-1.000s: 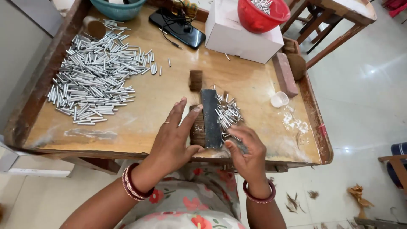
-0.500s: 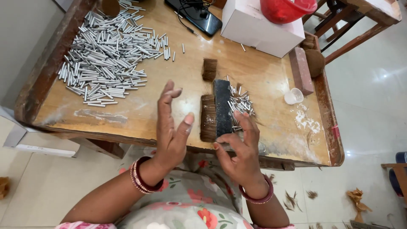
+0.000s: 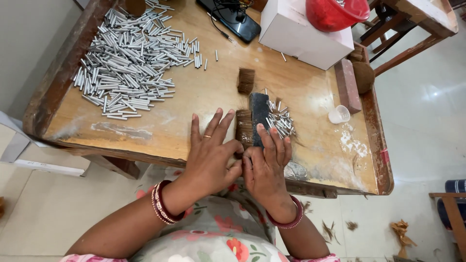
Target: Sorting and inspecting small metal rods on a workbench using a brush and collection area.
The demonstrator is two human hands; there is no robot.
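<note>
Where hands (image 3: pixel 238 162) meet (thumbs touching): fibre bundle (image 3: pixel 243 128).

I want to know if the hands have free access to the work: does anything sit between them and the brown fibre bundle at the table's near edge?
Nothing visible does. The left hand and right hand meet right at the fibre bundle, fingertips touching its near end. The dark block lies beside the bundle, and the small metal tubes beyond that, not in the way.
</note>
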